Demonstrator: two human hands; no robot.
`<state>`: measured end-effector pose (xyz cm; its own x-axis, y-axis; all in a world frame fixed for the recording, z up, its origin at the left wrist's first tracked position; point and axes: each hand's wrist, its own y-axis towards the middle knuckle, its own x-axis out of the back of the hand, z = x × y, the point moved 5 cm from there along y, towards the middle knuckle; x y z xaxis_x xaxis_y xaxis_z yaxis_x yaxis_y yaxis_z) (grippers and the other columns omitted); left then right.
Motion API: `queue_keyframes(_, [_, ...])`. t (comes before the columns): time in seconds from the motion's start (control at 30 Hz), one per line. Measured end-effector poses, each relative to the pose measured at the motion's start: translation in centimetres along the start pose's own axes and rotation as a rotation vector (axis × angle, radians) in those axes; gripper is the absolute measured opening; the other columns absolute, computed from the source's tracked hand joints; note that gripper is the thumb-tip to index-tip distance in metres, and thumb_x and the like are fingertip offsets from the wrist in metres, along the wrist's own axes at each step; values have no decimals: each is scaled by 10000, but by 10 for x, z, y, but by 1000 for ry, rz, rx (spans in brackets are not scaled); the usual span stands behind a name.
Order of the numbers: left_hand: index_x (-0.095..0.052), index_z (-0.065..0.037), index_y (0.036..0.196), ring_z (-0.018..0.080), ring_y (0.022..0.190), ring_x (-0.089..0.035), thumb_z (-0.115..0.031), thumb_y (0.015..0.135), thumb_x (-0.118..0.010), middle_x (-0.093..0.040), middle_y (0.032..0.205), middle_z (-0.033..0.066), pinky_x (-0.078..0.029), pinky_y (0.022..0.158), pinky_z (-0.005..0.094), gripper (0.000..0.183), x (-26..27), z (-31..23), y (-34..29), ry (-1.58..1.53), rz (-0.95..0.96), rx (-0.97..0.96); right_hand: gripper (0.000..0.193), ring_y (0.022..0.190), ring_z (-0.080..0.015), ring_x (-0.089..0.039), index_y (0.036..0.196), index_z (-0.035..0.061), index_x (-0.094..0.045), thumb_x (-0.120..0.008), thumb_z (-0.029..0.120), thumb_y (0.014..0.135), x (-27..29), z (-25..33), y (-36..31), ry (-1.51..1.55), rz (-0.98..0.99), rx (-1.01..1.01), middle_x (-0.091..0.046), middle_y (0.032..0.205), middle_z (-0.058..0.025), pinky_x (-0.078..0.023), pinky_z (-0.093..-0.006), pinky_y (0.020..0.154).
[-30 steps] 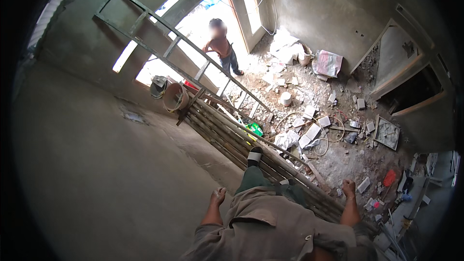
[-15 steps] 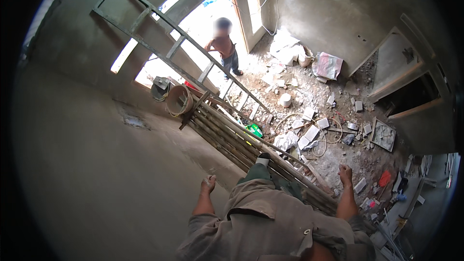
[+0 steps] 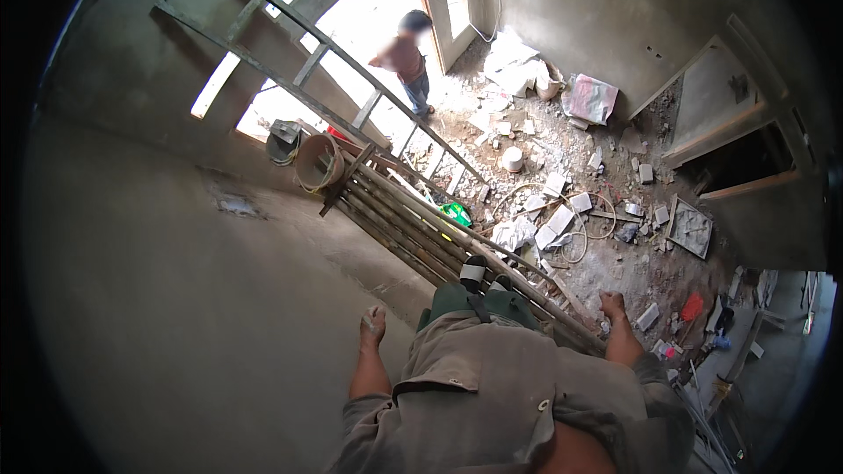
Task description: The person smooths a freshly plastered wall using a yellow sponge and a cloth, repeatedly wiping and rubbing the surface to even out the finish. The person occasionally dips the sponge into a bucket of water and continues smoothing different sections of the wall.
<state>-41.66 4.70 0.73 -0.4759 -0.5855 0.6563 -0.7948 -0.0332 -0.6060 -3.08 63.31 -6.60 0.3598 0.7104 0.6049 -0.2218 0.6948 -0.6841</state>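
Both my arms hang out from my sides, above a raised walkway of bamboo poles [image 3: 413, 233] under my feet. My left hand [image 3: 373, 323], dusty and pale on the fingers, is beside the plastered wall [image 3: 219, 298], apart from it as far as I can see. Its fingers curl in loosely around nothing visible. Out past the walkway's other side, my right hand [image 3: 613, 305] is closed in a loose fist, high above the rubble floor, with nothing showing in it. My dark shoe [image 3: 473, 270] with a light band rests on the poles.
A ladder [image 3: 309, 66] leans across the walkway's far end, near a brown bucket [image 3: 318, 164] and a dark bucket [image 3: 283, 142]. Another person [image 3: 408, 61] stands below by the bright doorway. Broken blocks [image 3: 555, 221], a hose [image 3: 575, 254] and a white pail [image 3: 512, 158] lie on the floor.
My view has shifted slightly, and a second shoe now shows on the poles. My left hand has turned and risen a little. The other person has turned near the doorway.
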Motion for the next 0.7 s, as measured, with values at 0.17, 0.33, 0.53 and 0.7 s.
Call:
queue_keyframes(0.17, [-551,9,1241,365,1120,-567,-377,897,-504,-598,1201,221,-432,946,400,519,-25,71,-43,-16,80,159,388,679,-169,-629,1010,-21,-661,-628,337,864,18,57,22,47,-10,240,-676,804,-100,-492,-308,638])
queue_keyframes(0.33, [-569,3,1215,356,1078,-585,-369,904,-503,-618,1165,208,-443,917,398,490,-35,94,-69,-80,-9,223,358,677,-124,-576,1012,9,-661,-608,339,884,25,84,15,62,57,293,-639,867,-35,-497,-280,609])
queue_keyframes(0.53, [-583,30,1178,366,1088,-580,-386,893,-515,-616,1156,229,-443,920,391,509,-51,110,-71,-205,-70,242,358,616,-127,-580,951,-9,-668,-644,336,861,19,74,18,-32,42,191,-625,763,-42,-499,-279,566])
queue_keyframes(0.7, [-585,28,1177,362,1108,-574,-400,884,-524,-602,1174,247,-446,925,393,523,-43,106,-44,-141,-6,248,352,597,-134,-578,970,-9,-678,-646,322,855,2,99,34,-42,59,204,-632,702,-40,-496,-288,584])
